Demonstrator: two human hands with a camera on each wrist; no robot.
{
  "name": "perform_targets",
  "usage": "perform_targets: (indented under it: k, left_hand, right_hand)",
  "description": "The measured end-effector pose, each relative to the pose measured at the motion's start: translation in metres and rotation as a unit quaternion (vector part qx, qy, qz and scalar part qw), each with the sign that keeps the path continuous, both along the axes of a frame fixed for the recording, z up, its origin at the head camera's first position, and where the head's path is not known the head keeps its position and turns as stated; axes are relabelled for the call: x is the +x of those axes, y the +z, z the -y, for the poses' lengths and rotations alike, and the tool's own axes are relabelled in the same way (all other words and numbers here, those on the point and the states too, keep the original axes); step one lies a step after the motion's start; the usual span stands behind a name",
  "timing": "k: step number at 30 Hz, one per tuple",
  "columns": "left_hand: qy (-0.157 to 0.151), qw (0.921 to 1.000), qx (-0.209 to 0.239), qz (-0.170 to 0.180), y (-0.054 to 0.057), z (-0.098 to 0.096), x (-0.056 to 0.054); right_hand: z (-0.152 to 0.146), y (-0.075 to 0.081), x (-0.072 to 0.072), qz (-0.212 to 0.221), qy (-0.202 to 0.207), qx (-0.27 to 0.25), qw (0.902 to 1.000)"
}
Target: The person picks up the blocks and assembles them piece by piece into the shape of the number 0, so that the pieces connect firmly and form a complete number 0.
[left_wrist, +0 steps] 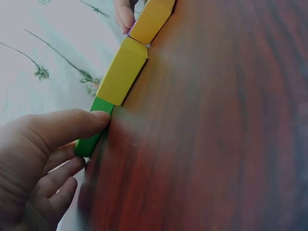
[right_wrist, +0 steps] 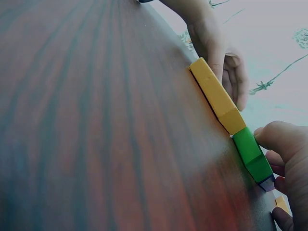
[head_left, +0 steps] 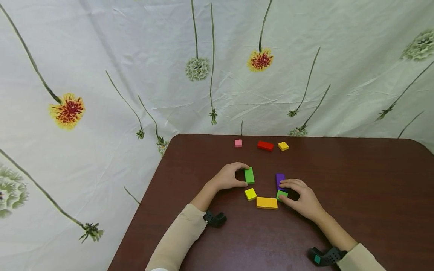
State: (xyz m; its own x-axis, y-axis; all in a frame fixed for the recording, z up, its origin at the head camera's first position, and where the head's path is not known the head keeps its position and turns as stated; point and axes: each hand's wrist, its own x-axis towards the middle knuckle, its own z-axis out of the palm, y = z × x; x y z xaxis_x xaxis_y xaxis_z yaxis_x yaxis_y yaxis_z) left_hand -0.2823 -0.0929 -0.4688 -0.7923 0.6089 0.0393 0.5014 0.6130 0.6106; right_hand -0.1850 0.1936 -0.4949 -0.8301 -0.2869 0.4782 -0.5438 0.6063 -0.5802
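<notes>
My left hand (head_left: pixel 226 177) pinches a green rectangular block (head_left: pixel 249 175) lengthwise, thumb at its near end and a fingertip at its far end. A yellow block (head_left: pixel 250 194) lies just nearer, with one corner by an orange rectangular block (head_left: pixel 266 203). My right hand (head_left: pixel 305 199) has its thumb against a small green block (head_left: pixel 282 194) and its fingertips on a purple block (head_left: pixel 279 178), gripping the two end to end. In the right wrist view, the small green block (right_wrist: pixel 252 151) stands beside the orange block (right_wrist: pixel 216 96). The fingers partly hide the purple block.
Along the far side of the dark brown table (head_left: pixel 356 169) lie a pink block (head_left: pixel 238 143), a red rectangular block (head_left: pixel 265 146) and a yellow-orange block (head_left: pixel 283 146). A white flowered cloth (head_left: pixel 152 56) hangs behind the far edge. Each wrist wears a black band.
</notes>
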Motion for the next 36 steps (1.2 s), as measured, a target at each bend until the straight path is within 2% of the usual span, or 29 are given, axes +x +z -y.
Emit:
perform_targets:
  k: [7,15,26,36]
  left_hand:
    - [-0.003,1.0,-0.005,-0.001,-0.002,0.002,0.006]
    - [-0.013,0.9999,-0.005,0.001,0.004,0.004,0.014]
    - [-0.02,0.9997,-0.015,0.006,0.006,0.006,0.017]
    - [-0.043,0.999,-0.012,0.011,0.007,0.01,0.017]
  right_hand:
    - [0.0,0.0,0.001,-0.004,-0.001,-0.001,1.0]
    - [0.001,0.0,0.001,0.004,-0.001,0.002,1.0]
    - [0.0,0.0,0.0,0.002,-0.003,0.003,1.0]
    - [0.0,0.001,0.001,0.004,-0.002,0.001,1.0]
